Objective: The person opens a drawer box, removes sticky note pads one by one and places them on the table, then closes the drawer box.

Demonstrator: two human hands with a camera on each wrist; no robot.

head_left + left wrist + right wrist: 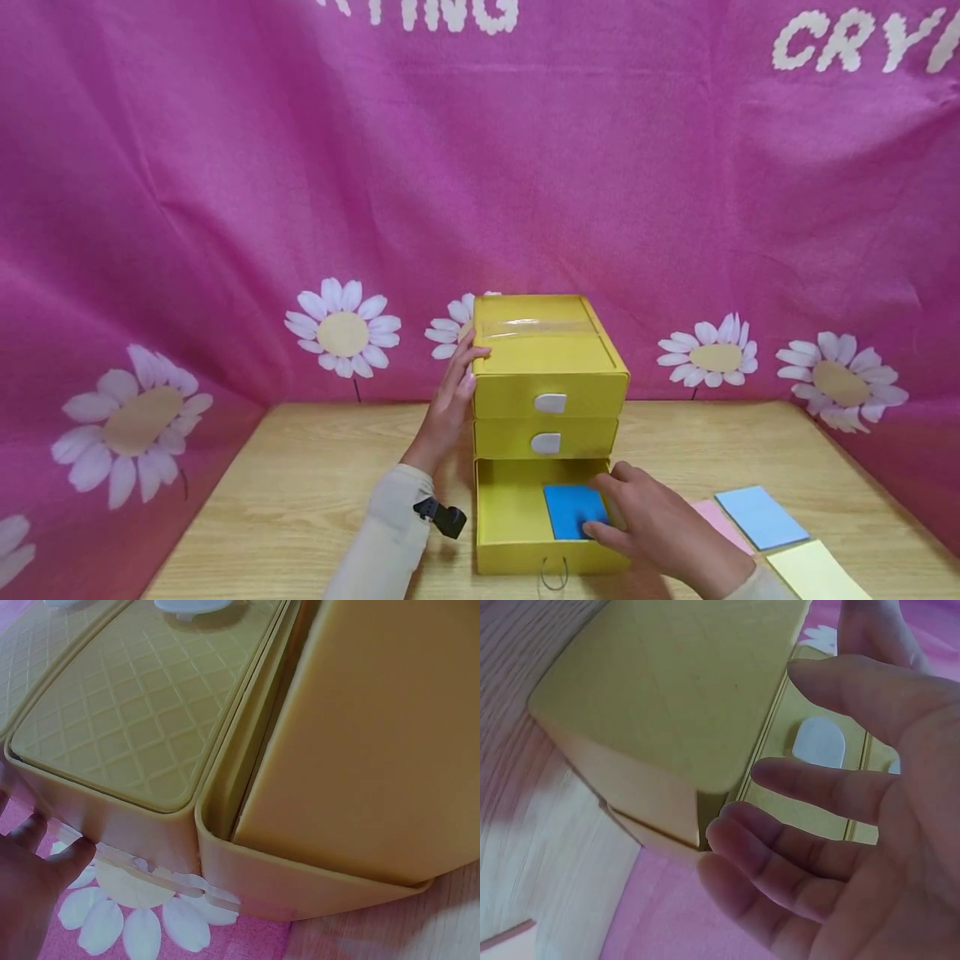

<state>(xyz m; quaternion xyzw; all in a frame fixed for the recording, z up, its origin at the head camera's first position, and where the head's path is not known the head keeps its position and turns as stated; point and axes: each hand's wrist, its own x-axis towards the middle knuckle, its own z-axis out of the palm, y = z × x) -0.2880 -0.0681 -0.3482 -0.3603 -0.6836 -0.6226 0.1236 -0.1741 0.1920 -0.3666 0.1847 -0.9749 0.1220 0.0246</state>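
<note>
A yellow three-drawer box (pixel 551 333) stands on the table, its bottom drawer (pixel 510 560) pulled out. Inside that drawer, toward its right side, lies a blue square pad of paper (pixel 572 510). My left hand (pixel 444 412) rests against the box's left side, fingertips at the top edge; in the left wrist view its fingers (pixel 71 859) lie along the side wall. Over the drawer's right edge, my right hand (pixel 652 521) is spread, thumb close above the blue pad. In the right wrist view its fingers (pixel 802 787) are apart and loosely bent, holding nothing.
Right of the box, a light blue pad (pixel 762 517), a pink pad (pixel 722 527) and a pale yellow pad (pixel 817 573) lie on the wooden table (pixel 300 500). A pink cloth (pixel 600 167) with printed daisies hangs behind. Two upper drawers with white pulls (pixel 551 403) are closed.
</note>
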